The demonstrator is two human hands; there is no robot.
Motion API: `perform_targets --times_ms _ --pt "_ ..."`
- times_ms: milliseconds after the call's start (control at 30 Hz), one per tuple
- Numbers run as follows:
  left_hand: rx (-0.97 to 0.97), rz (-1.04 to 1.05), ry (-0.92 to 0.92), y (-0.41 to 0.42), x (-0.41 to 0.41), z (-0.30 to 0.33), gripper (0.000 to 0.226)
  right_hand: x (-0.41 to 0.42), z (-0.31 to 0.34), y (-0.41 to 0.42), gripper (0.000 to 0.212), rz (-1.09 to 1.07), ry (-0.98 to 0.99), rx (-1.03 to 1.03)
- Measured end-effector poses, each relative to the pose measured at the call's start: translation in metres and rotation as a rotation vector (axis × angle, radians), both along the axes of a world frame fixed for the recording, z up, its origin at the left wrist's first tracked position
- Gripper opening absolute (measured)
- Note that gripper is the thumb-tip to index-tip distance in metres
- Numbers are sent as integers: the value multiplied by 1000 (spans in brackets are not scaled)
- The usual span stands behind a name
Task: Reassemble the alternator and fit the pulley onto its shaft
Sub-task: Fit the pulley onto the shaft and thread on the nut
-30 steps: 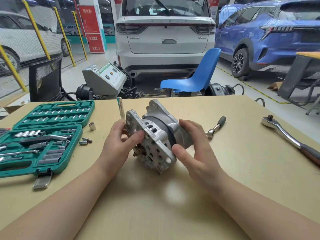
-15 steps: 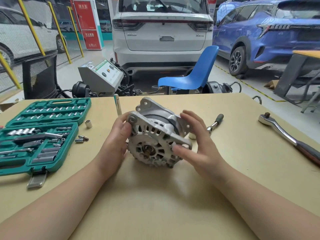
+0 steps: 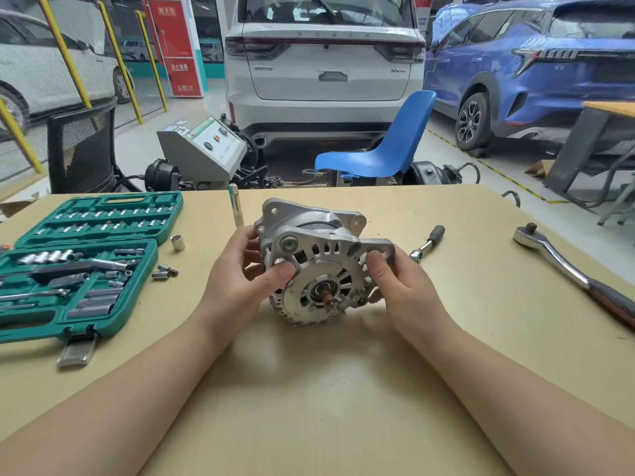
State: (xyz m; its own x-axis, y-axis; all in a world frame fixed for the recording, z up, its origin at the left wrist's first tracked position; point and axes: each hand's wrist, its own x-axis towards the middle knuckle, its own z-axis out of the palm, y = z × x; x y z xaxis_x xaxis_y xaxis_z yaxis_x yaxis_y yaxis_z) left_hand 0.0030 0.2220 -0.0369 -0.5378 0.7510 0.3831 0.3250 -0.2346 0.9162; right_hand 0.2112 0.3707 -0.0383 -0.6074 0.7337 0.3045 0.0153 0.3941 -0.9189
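Both hands grip the alternator (image 3: 319,266) from either side — left hand (image 3: 240,280), right hand (image 3: 398,283) — its bare shaft (image 3: 328,297) pointing toward the person.

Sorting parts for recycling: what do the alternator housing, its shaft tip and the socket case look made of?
Alternator housing: likely cast aluminium, judging by its matte pale-grey, slightly grainy skin and moulded ribs and vents. Shaft tip: reddish brown, perhaps coppery or rusted steel; too small to tell. Socket case: moulded plastic, going by its uniform teal colour, dull sheen and shaped recesses.
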Motion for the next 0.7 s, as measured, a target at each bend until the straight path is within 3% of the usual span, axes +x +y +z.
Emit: perform_targets --times_ms 300,700 --pt "-26 10 87 -3 -2 -3 102 5 4 -1 36 11 18 -26" --pt "49 21 100 -9 3 -2 108 8 8 -5 25 73 115 -48"
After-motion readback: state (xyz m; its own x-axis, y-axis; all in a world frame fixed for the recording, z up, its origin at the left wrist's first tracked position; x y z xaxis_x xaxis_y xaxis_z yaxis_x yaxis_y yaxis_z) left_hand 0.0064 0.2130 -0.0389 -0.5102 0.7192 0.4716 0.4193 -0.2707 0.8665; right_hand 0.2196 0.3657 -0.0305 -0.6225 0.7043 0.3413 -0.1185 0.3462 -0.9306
